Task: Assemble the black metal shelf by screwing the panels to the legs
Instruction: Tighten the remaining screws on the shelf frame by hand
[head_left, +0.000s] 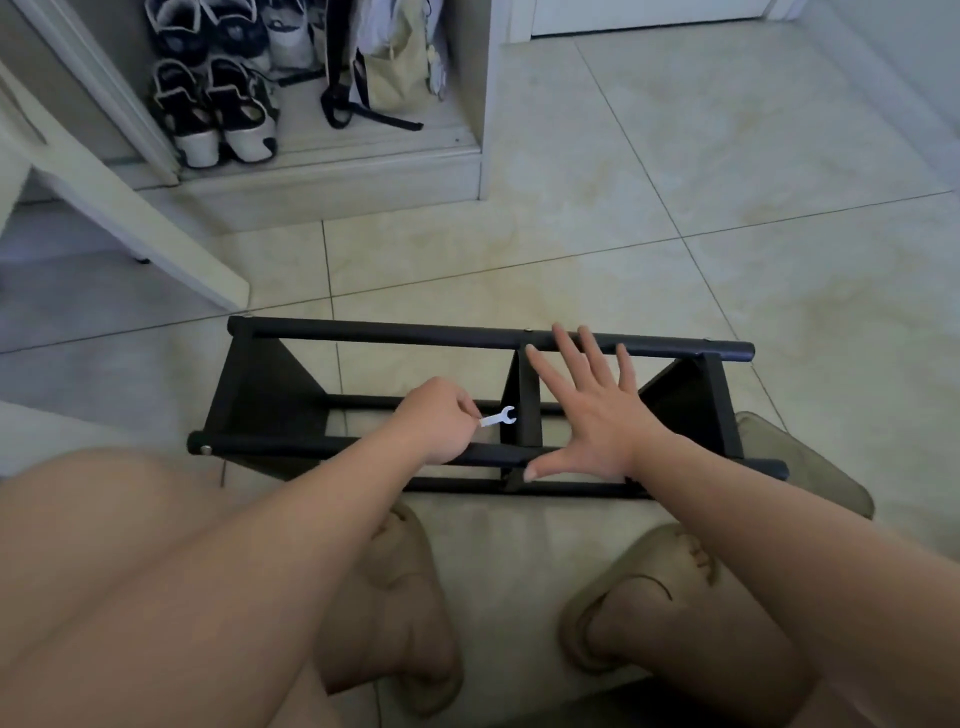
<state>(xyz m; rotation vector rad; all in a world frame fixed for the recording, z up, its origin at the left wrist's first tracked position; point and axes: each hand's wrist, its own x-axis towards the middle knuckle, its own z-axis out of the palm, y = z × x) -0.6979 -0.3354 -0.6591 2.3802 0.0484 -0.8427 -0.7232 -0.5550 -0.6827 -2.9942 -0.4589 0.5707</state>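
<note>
Head view: cabinet (332, 176), upper left, open, holds shoes (213, 114), beige bag (395, 78). On floor (675, 234), black metal shelf (395, 332) lies on side; left hand (441, 426) fingers pinch white wrench (498, 417) beside middle panel (527, 410); right hand (597, 415) fingers spread over shelf.

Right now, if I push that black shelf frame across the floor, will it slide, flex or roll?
It probably slides easily: the black shelf lies on glossy floor tiles. It is likely stiff, since three panels brace its round legs. It is unlikely to roll, as the lower legs seem to rest flat.
</note>
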